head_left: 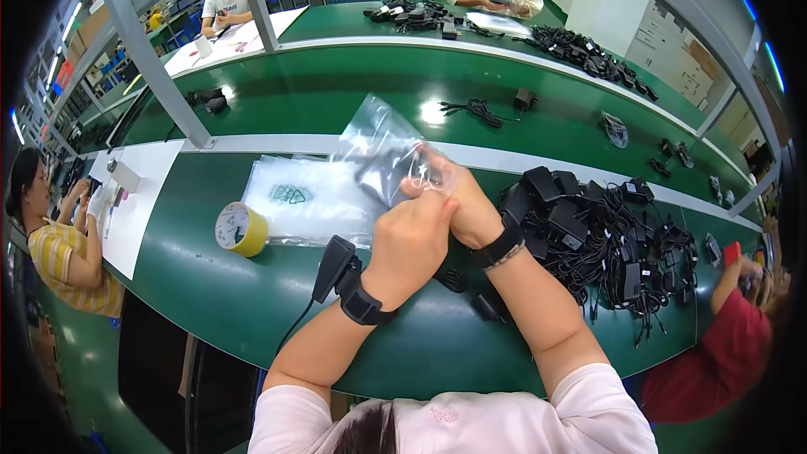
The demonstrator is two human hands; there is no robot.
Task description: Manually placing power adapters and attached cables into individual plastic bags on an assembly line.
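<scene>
While both hands are bunched up over the green bench, going left to right: a white sheet (134,202) lies flat at the left edge, then a yellow tape roll (240,229) sits just beside a stack of clear flat bags (307,200), the top one showing a small green triangle mark. No other labels I can make out from here.

Left hand (409,240) is curled tight, fingers pinching the lower edge of the clear plastic bag (382,147), with a black scanner-type gadget (334,265) strapped by its wrist. Right hand (458,197) is closed on the bag's mouth too, right against the left. The bag stands tilted up above the stack, with something dark inside, too blurry to say what.

My take: keep both pinches close together at the opening so the film stays taut, and don't yank, thin plastic will tear or crease.

Further right is a big pile of black power adapters (597,235) with tangled cords.
</scene>
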